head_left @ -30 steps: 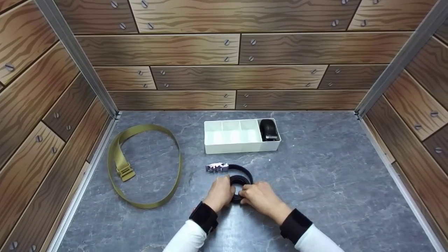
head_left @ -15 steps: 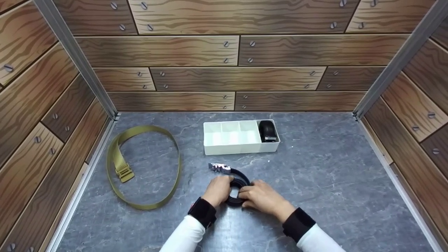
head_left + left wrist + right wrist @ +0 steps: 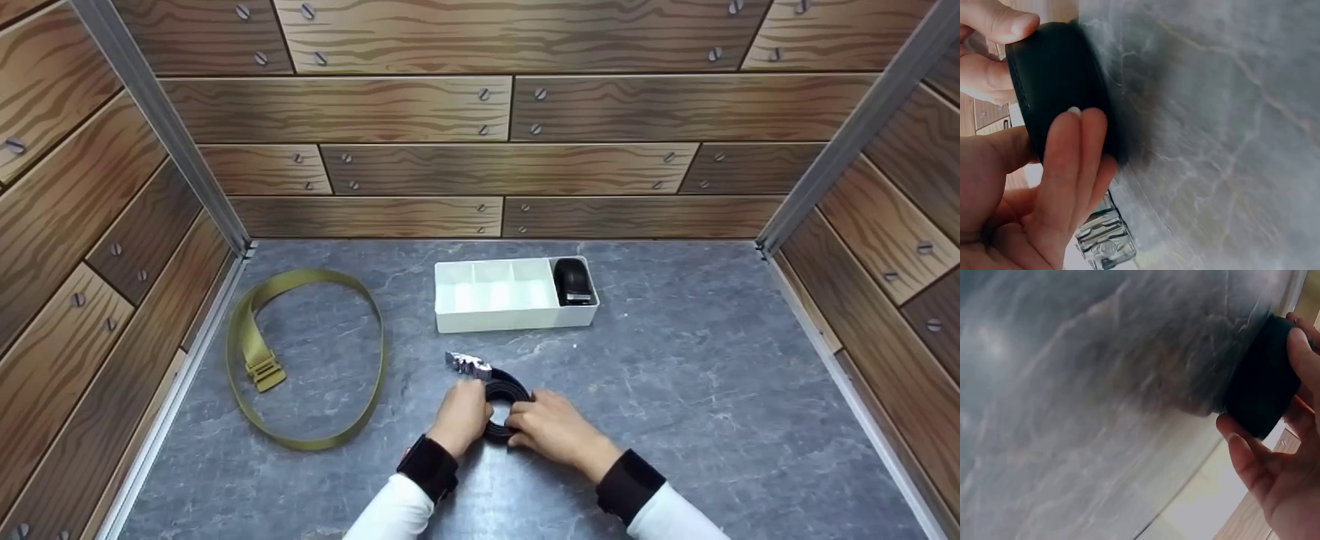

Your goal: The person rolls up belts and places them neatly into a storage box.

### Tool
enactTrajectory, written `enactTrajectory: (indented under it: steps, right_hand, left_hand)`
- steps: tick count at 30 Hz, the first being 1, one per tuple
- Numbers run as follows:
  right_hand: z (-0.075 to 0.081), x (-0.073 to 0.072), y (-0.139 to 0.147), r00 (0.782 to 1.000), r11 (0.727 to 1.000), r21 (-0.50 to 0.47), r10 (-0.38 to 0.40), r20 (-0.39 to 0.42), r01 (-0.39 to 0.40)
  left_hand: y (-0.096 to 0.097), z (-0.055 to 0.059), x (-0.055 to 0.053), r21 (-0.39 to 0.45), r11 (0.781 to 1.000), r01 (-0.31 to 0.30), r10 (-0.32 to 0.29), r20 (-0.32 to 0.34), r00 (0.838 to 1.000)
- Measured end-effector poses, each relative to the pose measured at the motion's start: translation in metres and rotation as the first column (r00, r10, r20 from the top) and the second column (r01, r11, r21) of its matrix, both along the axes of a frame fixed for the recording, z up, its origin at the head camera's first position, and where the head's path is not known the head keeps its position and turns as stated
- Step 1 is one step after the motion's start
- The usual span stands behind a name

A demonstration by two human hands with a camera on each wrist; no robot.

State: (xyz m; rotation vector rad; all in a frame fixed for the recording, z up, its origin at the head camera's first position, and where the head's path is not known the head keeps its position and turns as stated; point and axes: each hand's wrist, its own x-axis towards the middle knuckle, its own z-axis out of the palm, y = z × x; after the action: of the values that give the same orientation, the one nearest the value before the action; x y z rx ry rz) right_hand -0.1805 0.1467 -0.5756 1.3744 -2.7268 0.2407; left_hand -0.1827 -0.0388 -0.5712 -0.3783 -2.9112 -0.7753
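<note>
A black belt [image 3: 507,388] stands on its edge on the grey floor, wound into a round coil. Its silver buckle [image 3: 469,365] sticks out at the coil's far left on a short curved length of strap. My left hand [image 3: 460,418] grips the coil's left side. From the right, my right hand [image 3: 556,429] pinches the coil, with fingertips reaching into its centre hole. The left wrist view has fingers flat along the outer belt band [image 3: 1055,73] and the buckle [image 3: 1107,236] below. In the right wrist view, thumb and fingers hold the band [image 3: 1264,377].
Behind the coil stands a white compartment tray [image 3: 487,322] with a black rolled belt [image 3: 573,281] in its right compartment. An olive webbing belt [image 3: 315,442] lies in a loose loop at left. Wood-patterned walls [image 3: 360,112] enclose the back and sides.
The loose strap between buckle and coil has shortened as the coil has turned. The buckle now sits nearer the coil, and both hands have shifted slightly left with it.
</note>
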Motion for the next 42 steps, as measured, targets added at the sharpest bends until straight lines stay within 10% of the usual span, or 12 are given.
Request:
enactTrajectory:
  steps: [10,18,28,42]
  right_hand:
    - [0.004,-0.008,0.011,0.966,0.999,-0.048,0.025,0.257,-0.014]
    - [0.004,-0.006,0.007,0.979,1.000,-0.016,0.003,0.202,0.001]
    - [0.005,-0.008,0.012,0.961,0.999,-0.046,0.017,0.276,-0.005]
    - [0.018,-0.012,0.016,0.949,0.994,-0.105,0.056,0.311,-0.025]
  left_hand:
    - [0.000,0.000,-0.008,-0.106,0.990,0.091,-0.086,0.054,0.995]
    - [0.000,-0.006,-0.001,0.016,1.000,-0.004,0.003,0.049,0.999]
    - [-0.001,0.000,-0.007,-0.108,0.987,0.117,-0.111,0.059,0.992]
    - [-0.007,-0.004,-0.005,-0.065,0.985,0.162,-0.159,0.036,0.987]
